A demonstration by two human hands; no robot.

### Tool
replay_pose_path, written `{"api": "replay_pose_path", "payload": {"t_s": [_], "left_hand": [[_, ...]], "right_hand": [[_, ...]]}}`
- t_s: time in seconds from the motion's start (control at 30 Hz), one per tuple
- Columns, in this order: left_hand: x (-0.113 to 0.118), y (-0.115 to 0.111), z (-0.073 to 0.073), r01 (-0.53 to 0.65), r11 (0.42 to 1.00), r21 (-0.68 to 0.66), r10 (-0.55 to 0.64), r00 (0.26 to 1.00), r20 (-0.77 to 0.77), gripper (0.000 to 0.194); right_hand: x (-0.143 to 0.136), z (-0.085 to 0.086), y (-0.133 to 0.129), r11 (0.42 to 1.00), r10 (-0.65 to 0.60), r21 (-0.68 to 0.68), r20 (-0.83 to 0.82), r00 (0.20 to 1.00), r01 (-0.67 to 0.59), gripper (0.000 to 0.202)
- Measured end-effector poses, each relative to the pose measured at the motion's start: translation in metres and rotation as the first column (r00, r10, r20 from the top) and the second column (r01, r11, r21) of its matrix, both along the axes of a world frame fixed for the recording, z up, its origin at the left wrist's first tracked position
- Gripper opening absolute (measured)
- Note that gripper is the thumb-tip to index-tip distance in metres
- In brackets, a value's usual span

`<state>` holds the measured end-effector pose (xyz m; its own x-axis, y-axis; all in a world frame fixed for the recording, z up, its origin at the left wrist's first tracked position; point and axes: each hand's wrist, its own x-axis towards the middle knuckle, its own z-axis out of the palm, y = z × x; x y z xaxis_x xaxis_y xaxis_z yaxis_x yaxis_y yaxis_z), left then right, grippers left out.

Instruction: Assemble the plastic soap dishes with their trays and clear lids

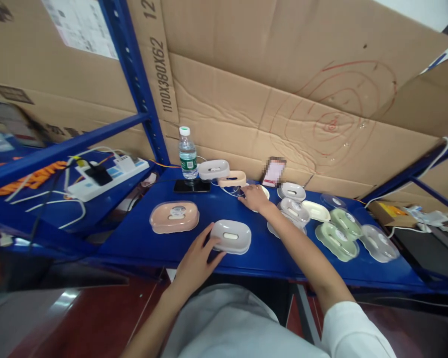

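My left hand (198, 258) grips the left end of a light grey soap dish (231, 236) near the table's front edge, thumb at the front and fingers at the side. My right hand (254, 197) reaches to the back of the table, its fingers apart and pointing left. A cream dish (265, 192) shows partly behind that hand, which hides the rest; whether they touch I cannot tell. Just left of the right fingertips is a peach soap dish (232, 178), beside another grey dish (213, 170). To the left lies a pink soap dish (174, 217) under a clear cover.
Several green (338, 240), grey and cream dishes with clear covers cluster on the right of the blue table (129, 243). A water bottle (187, 154), a black phone (191, 186) and a propped phone (274, 172) stand or lie along the back. Cardboard (224, 99) walls the rear.
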<state>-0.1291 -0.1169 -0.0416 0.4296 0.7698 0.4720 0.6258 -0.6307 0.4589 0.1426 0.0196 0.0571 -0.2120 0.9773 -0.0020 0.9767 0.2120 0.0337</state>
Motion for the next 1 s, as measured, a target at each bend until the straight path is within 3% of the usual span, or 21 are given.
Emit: {"api": "replay_pose_path", "payload": {"t_s": [0.17, 0.43, 0.63, 0.7, 0.8, 0.9, 1.0], "left_hand": [[0.002, 0.0, 0.0, -0.008, 1.0, -0.012, 0.008, 1.0, -0.007, 0.027], [0.002, -0.001, 0.001, -0.022, 0.999, -0.03, 0.021, 0.999, -0.031, 0.029], [0.002, -0.001, 0.003, -0.017, 0.999, -0.045, 0.016, 0.999, -0.036, 0.031], [0.002, -0.002, 0.004, -0.015, 0.998, -0.058, 0.013, 1.0, -0.025, 0.031], [0.003, -0.002, 0.006, -0.015, 0.995, -0.102, 0.018, 0.999, 0.03, 0.032], [0.002, -0.001, 0.006, -0.014, 0.985, -0.171, 0.035, 0.992, 0.125, 0.051], [-0.001, 0.0, 0.004, -0.008, 0.973, -0.229, 0.054, 0.979, 0.197, 0.076]], "right_hand": [[0.011, 0.002, -0.014, 0.989, 0.141, -0.042, -0.077, 0.987, -0.145, 0.045], [0.013, -0.007, 0.002, 0.966, 0.176, -0.155, -0.184, 0.967, -0.206, 0.098], [0.006, -0.004, 0.0, 0.957, 0.2, -0.146, -0.301, 0.932, -0.252, 0.085], [0.003, 0.0, -0.005, 0.946, 0.219, -0.13, -0.421, 0.88, -0.297, 0.082], [-0.003, 0.009, -0.017, 0.929, 0.318, 0.02, -0.552, 0.771, -0.369, 0.075], [-0.012, 0.016, -0.043, 0.907, 0.404, 0.131, -0.535, 0.742, -0.399, 0.078], [-0.023, 0.014, -0.079, 0.908, 0.412, 0.109, -0.419, 0.809, -0.405, 0.081]]}}
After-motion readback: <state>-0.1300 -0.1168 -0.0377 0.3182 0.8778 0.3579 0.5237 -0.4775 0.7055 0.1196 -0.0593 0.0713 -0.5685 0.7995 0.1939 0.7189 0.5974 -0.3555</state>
